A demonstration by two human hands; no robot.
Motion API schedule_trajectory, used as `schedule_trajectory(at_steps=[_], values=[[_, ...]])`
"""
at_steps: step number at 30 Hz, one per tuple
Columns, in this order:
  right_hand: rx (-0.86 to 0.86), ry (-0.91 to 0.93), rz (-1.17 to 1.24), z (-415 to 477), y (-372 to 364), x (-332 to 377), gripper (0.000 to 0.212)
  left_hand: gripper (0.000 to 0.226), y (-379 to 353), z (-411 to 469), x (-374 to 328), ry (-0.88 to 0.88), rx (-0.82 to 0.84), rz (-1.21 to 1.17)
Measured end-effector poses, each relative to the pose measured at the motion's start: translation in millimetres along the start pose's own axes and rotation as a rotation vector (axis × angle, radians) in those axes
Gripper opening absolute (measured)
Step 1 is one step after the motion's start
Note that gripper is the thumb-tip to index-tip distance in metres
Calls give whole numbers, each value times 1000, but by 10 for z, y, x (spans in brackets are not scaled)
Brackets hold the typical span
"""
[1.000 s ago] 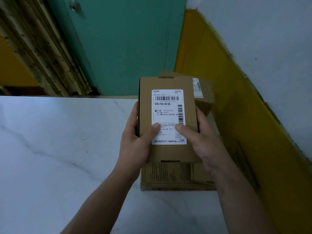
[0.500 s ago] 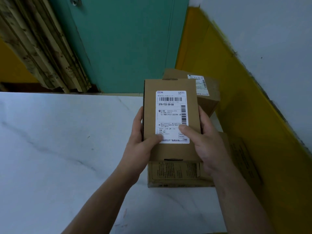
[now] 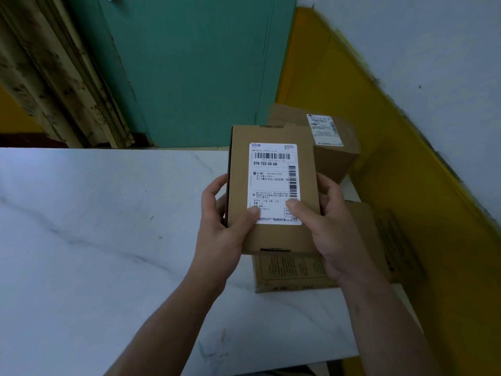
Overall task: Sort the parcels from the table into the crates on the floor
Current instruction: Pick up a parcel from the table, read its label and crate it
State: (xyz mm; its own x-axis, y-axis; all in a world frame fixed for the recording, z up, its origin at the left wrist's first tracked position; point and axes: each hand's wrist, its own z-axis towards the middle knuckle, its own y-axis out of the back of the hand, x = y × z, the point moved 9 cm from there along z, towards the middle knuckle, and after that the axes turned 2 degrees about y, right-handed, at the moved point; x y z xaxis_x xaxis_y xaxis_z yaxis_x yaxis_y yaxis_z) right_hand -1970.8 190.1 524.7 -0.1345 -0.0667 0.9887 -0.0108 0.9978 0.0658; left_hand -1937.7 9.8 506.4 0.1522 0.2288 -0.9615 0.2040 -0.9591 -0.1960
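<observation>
Holding a small brown parcel (image 3: pixel 272 134) up off the white marbled surface (image 3: pixel 95 226), both hands close their grip on it from either side. The left hand (image 3: pixel 221 229) wraps its fingers round the parcel's left edge, with the thumb lying across the lower left corner of the white shipping label (image 3: pixel 272 183). The right hand (image 3: pixel 332 232) does the same on the right edge, its thumb pressed on the label's lower right corner. The parcel faces up toward the camera, barcode at the top, and tilts slightly. Beneath it a flat cardboard box (image 3: pixel 292 271) lies on the surface near the right edge, partly hidden by the parcel and the right wrist. Farther back another cardboard box (image 3: pixel 334 161) with its own label sits close to the yellow wall (image 3: pixel 393 172). A green door (image 3: pixel 189 63) stands behind the surface.
</observation>
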Motion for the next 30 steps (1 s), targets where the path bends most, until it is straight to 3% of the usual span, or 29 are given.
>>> schedule_trajectory(at_steps=[11,30], values=[[148,68,-44,-196,-321,84,63,60,227,-70,-53,-4,-45,-29],[266,53,25,-1029,88,-4,63,68,-19,-1059,145,3,-7,-2]])
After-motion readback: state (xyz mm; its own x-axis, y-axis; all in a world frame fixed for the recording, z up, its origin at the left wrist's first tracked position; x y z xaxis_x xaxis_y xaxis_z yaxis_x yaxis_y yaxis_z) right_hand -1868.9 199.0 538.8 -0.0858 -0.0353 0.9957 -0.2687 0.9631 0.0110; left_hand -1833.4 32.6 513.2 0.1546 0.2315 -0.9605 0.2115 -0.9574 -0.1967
